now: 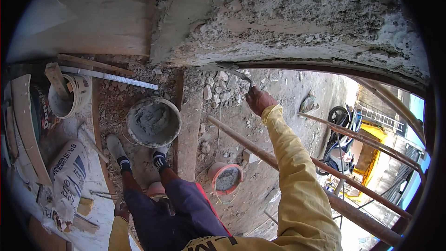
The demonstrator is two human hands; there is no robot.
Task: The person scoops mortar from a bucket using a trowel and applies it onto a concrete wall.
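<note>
My right hand (260, 101) is closed round the handle of a trowel (241, 74). The trowel's blade lies against the lower edge of a rough, partly plastered wall (297, 23). Beside my left thigh hangs my left hand (121, 210), small and dark in the view, so its fingers cannot be made out. In front of my feet stands a round bucket (178, 120) with grey wet mortar (152, 120) inside. A smaller reddish bucket (241, 175) holding grey material sits to the right of my legs.
Bamboo or wooden poles (246, 146) cross on the right, near a motorcycle (341, 135). Rubble (220, 88) lies below the wall. On the left are a white bucket (83, 94) holding a wood piece, a metal straightedge (111, 78) and a white bag (68, 174).
</note>
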